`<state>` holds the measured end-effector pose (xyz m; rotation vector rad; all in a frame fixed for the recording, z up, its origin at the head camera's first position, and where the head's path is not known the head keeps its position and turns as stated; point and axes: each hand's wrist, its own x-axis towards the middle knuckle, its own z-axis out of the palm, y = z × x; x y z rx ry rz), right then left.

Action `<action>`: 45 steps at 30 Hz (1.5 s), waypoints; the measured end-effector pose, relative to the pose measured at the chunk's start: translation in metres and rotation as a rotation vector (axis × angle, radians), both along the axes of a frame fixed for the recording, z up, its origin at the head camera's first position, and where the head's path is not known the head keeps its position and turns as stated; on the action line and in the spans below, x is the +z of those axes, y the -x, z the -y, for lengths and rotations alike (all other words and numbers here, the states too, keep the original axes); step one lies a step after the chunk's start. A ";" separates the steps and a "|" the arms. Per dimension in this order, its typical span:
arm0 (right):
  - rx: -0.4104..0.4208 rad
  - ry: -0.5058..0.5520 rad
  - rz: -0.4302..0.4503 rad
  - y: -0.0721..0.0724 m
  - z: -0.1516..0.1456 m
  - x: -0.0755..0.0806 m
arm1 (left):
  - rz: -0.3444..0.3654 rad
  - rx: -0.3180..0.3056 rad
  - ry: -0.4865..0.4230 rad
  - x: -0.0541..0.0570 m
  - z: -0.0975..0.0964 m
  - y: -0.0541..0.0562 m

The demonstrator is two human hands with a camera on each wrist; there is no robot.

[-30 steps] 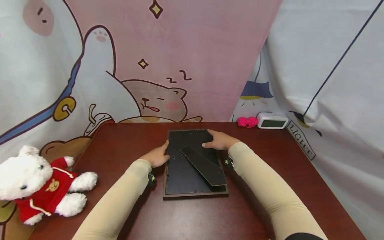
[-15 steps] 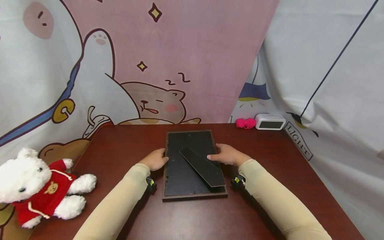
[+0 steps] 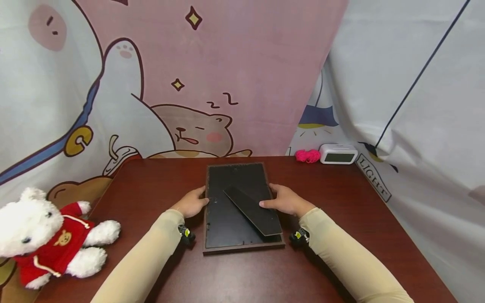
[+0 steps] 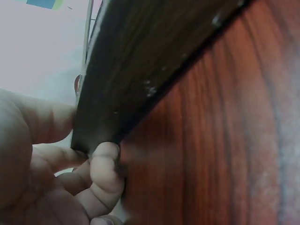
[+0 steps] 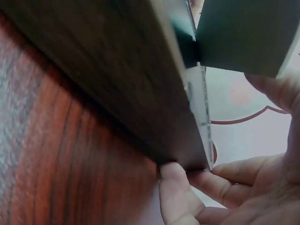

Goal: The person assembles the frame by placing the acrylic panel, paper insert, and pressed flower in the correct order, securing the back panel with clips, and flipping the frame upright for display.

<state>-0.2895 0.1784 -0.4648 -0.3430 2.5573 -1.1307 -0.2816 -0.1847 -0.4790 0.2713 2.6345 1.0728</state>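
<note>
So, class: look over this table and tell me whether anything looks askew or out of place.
The picture frame lies face down, its stand flap slanting diagonally across the back. The left hand and right hand hold its side edges. A white plush bear slumps off the table's left corner.

Kid's rm, cartoon drapes [image 3: 182,63], teddy [image 3: 53,237]

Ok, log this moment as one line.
left hand: grips picture frame left edge | right hand: grips right edge | frame: face-down on table
</note>
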 end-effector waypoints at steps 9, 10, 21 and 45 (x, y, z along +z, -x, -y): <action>0.011 -0.015 -0.178 0.000 0.005 0.013 | -0.086 0.071 -0.253 0.007 0.010 -0.004; 0.010 -0.009 -0.197 0.000 0.006 0.015 | -0.104 0.079 -0.287 0.008 0.011 -0.004; -0.019 0.037 -0.382 0.000 0.017 0.030 | -0.303 0.154 -0.459 0.017 0.012 -0.011; 0.105 -0.278 -0.884 -0.028 0.051 0.018 | -0.731 0.205 -0.410 0.025 -0.009 -0.038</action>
